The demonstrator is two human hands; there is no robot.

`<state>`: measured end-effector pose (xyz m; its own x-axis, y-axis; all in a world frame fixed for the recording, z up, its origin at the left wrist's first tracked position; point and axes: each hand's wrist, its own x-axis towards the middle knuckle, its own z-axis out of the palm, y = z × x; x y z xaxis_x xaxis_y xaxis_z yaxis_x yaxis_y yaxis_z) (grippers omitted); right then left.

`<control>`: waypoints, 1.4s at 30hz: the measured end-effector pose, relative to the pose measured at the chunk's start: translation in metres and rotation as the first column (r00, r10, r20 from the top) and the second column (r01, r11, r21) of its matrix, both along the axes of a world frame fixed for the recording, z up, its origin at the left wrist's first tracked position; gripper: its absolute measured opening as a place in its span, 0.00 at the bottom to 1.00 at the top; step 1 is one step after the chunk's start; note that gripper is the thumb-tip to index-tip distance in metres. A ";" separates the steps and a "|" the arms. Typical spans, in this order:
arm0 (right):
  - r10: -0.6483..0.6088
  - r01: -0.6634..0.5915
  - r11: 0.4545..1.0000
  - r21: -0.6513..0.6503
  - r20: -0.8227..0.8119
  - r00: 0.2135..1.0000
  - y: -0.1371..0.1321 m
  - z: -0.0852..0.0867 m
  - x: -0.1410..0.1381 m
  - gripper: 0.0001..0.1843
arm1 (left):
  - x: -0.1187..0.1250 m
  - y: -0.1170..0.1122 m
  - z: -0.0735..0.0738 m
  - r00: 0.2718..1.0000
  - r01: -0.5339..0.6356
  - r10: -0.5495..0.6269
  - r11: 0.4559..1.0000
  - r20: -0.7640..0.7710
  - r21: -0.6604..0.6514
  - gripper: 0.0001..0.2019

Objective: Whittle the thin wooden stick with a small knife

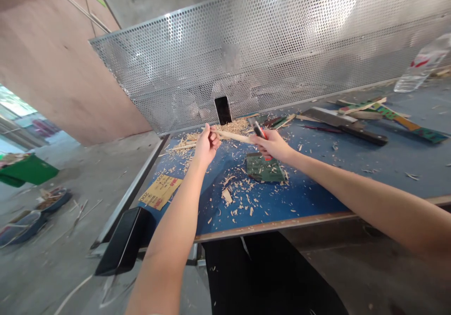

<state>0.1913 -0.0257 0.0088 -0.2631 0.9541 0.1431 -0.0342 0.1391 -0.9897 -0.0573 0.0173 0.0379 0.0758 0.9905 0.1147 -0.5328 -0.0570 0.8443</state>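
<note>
Fingers curled, my left hand [207, 143] grips one end of a pale wooden stick [234, 137]. My right hand [273, 144] is wrapped round a red and black utility knife [260, 130], its tip pointing up and away. The stick's other end reaches my right hand's fingers; whether they also pinch it, I cannot tell. Below the right hand a dark green sheet [266, 168], perhaps sandpaper, lies among wood shavings [243, 197]. A yellow sandpaper sheet [161, 191] rests to the left of my left forearm.
A phone [223, 110] leans against the perforated metal panel [197, 61]. On the right lie a cleaver [352, 126], painted wooden strips [405, 120] and a plastic bottle [421, 68]. A black box [123, 242] sits at the blue table's left corner. Green bin [33, 169] on the floor.
</note>
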 end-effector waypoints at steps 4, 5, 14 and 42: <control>0.185 -0.197 0.980 0.036 0.209 0.960 -0.008 -0.003 -0.001 0.23 | 0.005 0.003 -0.015 0.974 0.052 -0.050 0.999 -0.219 0.003 0.20; 0.186 -0.210 0.975 0.069 0.256 0.949 -0.007 -0.003 0.000 0.21 | 0.007 0.002 -0.018 0.956 0.091 -0.094 0.996 -0.279 -0.025 0.20; -0.083 -0.347 0.869 0.352 0.796 0.599 0.006 0.008 0.014 0.10 | 0.019 -0.003 -0.031 0.883 0.171 -0.210 0.977 -0.421 -0.129 0.17; -0.256 -0.386 0.794 0.470 0.834 0.489 -0.004 0.007 -0.017 0.27 | 0.041 -0.006 -0.022 0.974 0.215 -0.179 0.927 0.142 -0.307 0.22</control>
